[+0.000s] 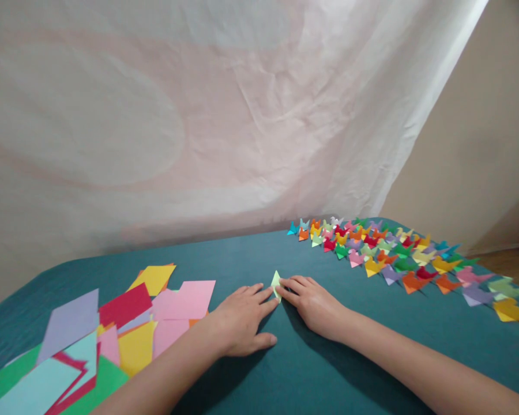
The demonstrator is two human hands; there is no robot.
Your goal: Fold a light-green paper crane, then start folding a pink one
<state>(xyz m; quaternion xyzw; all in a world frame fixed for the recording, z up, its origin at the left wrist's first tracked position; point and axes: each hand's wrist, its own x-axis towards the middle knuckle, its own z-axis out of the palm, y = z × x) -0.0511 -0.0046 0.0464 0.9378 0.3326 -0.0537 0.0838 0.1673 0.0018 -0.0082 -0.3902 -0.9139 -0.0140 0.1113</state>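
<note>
Pale green folded piece [276, 283] sits mid-table [311, 374], roughly halfway between the near and far edges and just ahead of your knuckles, toward the far edge. It is a small pointed shape, long axis running near-to-far, tip aimed at the far edge and lifted a little off the cloth. Both hands meet on it, neither nearer than the other. Your left hand [242, 320] lies flat and spread, thumb out on the cloth, fingertips against the piece's left side. Your right hand [313, 302] is loosely curled, fingertips on its right side — whether the thumb pinches underneath, you cannot tell. Loose coloured sheets [125, 323] are heaped toward the near left corner; rows of folded paper birds [398, 253] run along the right side — both well apart from the hands.
</note>
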